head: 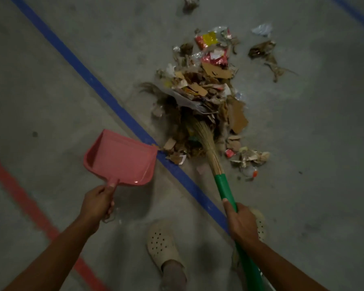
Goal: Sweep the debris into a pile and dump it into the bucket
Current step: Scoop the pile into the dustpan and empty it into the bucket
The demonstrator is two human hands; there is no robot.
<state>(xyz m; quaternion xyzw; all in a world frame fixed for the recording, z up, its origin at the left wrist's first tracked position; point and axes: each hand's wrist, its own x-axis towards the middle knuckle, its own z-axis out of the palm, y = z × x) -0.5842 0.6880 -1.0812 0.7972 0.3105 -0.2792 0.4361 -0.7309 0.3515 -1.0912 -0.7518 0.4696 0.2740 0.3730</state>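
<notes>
Empty dustpan [122,158] at 8 o'clock held in left grip [97,203], green broom [225,190] held in right grip [243,224], trash pile [208,91] at 1 o'clock

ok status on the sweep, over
Left hand grips pink dustpan, pan empty. Right hand grips broom, bristles in debris pile. Stray scraps beyond pile; no bucket in view.

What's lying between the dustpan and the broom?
In the head view, loose cardboard scraps sit between the dustpan and the broom, partly over the blue line.
</notes>
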